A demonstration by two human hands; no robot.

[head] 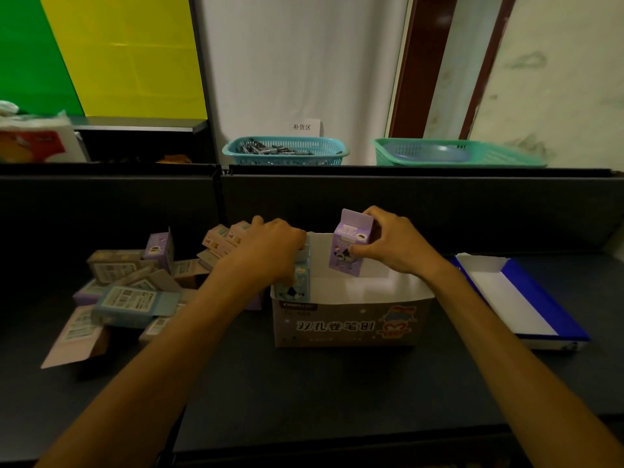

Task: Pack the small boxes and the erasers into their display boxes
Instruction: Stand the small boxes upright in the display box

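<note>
Dark and matte, the counter (304, 393) ran under a black partition, with a green and yellow panel, a white wall and a door frame behind it.

At far left, behind the partition, sat a red and white pack (37, 141), too blurred to identify. On the counter's left lay the heap (135, 285) of small boxes, tumbled on their sides and overlapping; I could make out roughly ten, though the pile hid the exact count. They lay within easy reach of the left hand (266, 251), probably as the supply to draw from.

That hand was closed on a blue box (297, 282) and stood it upright against the left wall of the display box (351, 324), seemingly to start a row from that corner. The display box was open-topped, its printed front toward the person, and otherwise looked unfilled.

The right hand (391, 244) pinched a purple box (351, 244) between thumb and fingers, held upright above the display box's back, likely ready to go in beside the blue one.

Two boxes were in hand, one per hand.

Right of that lay a blue tray (540, 298) with a white inside, nothing visible in it. No erasers showed. Behind the partition stood two baskets: a teal basket (287, 152) with dark items, and a green basket (456, 153).
</note>
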